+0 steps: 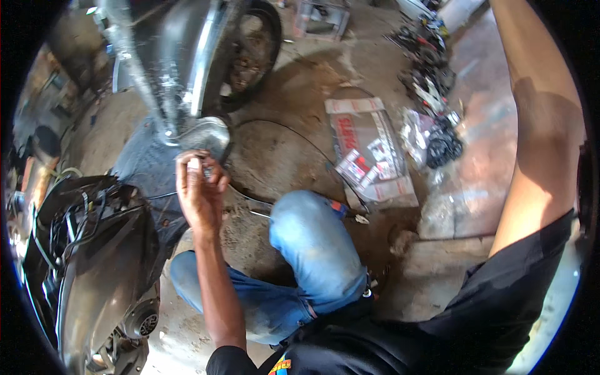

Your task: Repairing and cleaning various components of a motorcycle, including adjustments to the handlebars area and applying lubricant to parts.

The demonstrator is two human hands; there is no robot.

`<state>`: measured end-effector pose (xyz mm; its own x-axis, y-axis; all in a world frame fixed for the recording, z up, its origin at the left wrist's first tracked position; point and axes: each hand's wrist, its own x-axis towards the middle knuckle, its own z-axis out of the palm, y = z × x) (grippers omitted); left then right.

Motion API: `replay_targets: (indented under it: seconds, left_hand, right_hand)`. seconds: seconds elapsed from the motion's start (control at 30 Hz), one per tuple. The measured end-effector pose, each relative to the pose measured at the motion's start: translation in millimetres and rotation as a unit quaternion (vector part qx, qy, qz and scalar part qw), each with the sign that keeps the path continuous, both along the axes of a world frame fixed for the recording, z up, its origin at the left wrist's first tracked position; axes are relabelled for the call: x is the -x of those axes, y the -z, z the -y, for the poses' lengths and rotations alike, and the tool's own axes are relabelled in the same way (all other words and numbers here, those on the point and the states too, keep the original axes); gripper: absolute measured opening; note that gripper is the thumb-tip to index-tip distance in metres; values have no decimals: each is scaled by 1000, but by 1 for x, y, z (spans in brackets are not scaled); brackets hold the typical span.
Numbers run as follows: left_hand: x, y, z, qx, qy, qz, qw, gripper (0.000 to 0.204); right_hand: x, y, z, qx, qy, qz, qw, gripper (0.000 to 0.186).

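Observation:
My left hand is raised in front of the scooter, beside the lower end of its front panel. Its fingers are curled together, and whatever they pinch is too small or hidden to make out. Just beyond the fingertips is a rounded, shiny metal-looking part. A thin black cable curves over the ground from near that part toward my knee. My right arm stretches up along the right side, and its hand lies outside the picture.
A printed plastic parts bag lies on the ground, with small packets on it. Several loose parts are heaped beyond it along a pale slab. A dark scooter body stands close on my left. A crate sits at the back.

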<state>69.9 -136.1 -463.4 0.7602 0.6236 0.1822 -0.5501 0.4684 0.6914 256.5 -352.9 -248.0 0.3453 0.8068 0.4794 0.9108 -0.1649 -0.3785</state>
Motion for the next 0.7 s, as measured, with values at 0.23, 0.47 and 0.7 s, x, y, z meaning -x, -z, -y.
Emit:
replay_targets:
  seconds: [0.23,0.47,0.7]
  left_hand:
    - [9,-16,12,-160,-94,-132,974,23]
    - [30,-41,18,-487,-186,-387,761,22]
    - [24,-34,17,-248,-150,-233,928,23]
  right_hand:
    - [-26,-38,-3,-193,-66,-8,979,28]
    - [-34,238,152,-312,490,-261,771,34]
    - [151,500,344,37,673,-383,632,45]
